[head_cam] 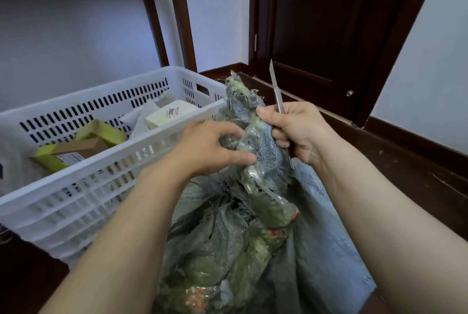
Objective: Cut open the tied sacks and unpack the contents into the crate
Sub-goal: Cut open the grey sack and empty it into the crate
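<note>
Both hands clamp the sack's (255, 141) bunched neck: left hand (210, 149), right hand (296, 131) (also gripping a knife (276, 88)) beside the crate (83, 194).

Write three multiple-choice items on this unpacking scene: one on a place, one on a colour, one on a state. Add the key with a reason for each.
1. Where does the crate stand relative to the sack?
A. To its right
B. To its left
C. Underneath it

2. What colour is the crate?
A. Blue
B. Red
C. White

3. How is the knife placed?
A. Gripped in the right hand, blade pointing up
B. Lying inside the crate
C. Dropped on the floor

Key:
1 B, the crate fills the left side of the view, beside the sack.
2 C, its slotted walls and rim are white.
3 A, the right hand holds the knife with the blade rising above the fingers, while the left hand grips the sack.
</note>
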{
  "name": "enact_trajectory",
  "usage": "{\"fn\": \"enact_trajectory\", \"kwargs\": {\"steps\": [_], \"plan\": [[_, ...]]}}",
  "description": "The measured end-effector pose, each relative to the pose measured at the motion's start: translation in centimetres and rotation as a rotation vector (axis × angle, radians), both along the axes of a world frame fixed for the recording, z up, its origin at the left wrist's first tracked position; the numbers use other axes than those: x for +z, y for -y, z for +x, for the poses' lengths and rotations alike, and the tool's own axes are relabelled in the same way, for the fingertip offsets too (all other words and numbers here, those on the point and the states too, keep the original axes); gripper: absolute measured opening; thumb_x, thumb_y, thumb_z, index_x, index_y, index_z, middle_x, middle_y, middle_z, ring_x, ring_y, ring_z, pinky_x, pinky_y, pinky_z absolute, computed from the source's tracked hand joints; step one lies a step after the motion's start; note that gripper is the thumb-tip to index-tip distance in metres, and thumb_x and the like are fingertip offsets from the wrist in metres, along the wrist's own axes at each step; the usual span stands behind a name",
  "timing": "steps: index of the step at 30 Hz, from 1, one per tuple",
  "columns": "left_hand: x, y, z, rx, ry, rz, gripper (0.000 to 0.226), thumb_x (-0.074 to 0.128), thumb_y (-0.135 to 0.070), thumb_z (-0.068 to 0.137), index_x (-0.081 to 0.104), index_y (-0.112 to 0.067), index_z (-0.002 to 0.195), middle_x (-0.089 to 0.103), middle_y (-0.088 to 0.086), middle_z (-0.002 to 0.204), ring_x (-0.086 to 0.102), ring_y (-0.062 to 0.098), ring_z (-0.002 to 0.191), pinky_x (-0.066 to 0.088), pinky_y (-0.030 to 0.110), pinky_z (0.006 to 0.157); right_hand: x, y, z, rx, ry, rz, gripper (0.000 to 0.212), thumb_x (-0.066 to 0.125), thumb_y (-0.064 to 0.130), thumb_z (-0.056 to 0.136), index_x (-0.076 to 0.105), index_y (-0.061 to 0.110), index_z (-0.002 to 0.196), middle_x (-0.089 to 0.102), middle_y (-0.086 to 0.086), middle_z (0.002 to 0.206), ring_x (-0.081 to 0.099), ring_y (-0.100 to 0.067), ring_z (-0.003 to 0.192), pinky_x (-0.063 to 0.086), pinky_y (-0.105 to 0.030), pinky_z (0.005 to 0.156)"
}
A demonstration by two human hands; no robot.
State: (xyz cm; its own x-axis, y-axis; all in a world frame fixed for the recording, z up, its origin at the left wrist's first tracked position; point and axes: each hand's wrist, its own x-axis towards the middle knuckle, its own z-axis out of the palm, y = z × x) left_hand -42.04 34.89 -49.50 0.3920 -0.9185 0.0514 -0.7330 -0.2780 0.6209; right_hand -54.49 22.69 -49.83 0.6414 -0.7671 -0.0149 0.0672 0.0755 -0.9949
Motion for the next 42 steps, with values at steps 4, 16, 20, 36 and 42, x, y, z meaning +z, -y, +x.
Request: {"fn": "enact_trajectory", "kwargs": {"steps": [4, 16, 20, 36, 42], "plan": [[-0.6, 0.0, 0.3, 0.016, -0.207, -0.125, 0.037, 0.075, -0.037, 0.073, 0.062, -0.003, 0.081, 0.058, 0.008, 0.077, 0.055, 0.021, 0.071, 0.051, 0.035, 0.071, 0.7, 0.5, -1.6, 0.05, -0.285, -0.105, 0.064, 0.084, 0.041, 0.055, 0.066, 0.0, 0.101, 0.065, -0.011, 0.075, 0.025, -0.004, 0.035, 0.019, -0.014, 0.033], [0.1, -0.8, 0.4, 0.028, -0.382, -0.054, 0.047, 0.081, -0.031, 0.065, 0.063, -0.003, 0.099, 0.068, 0.018, 0.097, 0.063, 0.022, 0.081, 0.052, 0.041, 0.078, -0.4, -0.6, -0.1, -0.079, -0.302, -0.031, 0.008, 0.061, 0.009, 0.09, 0.056, 0.004, 0.085, 0.035, -0.005, 0.05, 0.024, -0.007, 0.028, 0.016, -0.011, 0.032], [2.6, -0.7, -0.2, 0.022, -0.266, -0.067, 0.031, 0.082, -0.033, 0.063, 0.068, -0.014, 0.083, 0.071, -0.004, 0.069, 0.066, 0.006, 0.061, 0.051, 0.018, 0.052, 2.1, -0.2, -0.3, -0.182, -0.199, -0.23, 0.021, 0.066, 0.009, 0.085, 0.059, 0.009, 0.066, 0.04, 0.006, 0.031, 0.03, -0.005, 0.024, 0.02, -0.011, 0.03], [1.1, -1.1, 0.4, -0.052, -0.17, 0.488, 0.024, 0.079, -0.021, 0.067, 0.062, -0.012, 0.082, 0.055, 0.003, 0.052, 0.043, 0.015, 0.035, 0.038, 0.021, 0.039, -5.0, 1.8, 1.5, -0.117, -0.558, -0.353, 0.023, 0.081, 0.021, 0.071, 0.065, 0.02, 0.055, 0.069, -0.002, 0.063, 0.067, -0.023, 0.07, 0.056, -0.042, 0.076], [1.2, -2.3, 1.4, -0.082, -0.286, 0.372, 0.039, 0.088, -0.019, 0.055, 0.064, -0.012, 0.085, 0.066, 0.003, 0.07, 0.06, 0.012, 0.055, 0.05, 0.024, 0.051, -3.6, 1.9, -0.2, 0.004, -0.541, -0.189, 0.015, 0.075, 0.011, 0.073, 0.068, 0.003, 0.084, 0.048, 0.001, 0.047, 0.044, -0.011, 0.036, 0.038, -0.02, 0.037]]}}
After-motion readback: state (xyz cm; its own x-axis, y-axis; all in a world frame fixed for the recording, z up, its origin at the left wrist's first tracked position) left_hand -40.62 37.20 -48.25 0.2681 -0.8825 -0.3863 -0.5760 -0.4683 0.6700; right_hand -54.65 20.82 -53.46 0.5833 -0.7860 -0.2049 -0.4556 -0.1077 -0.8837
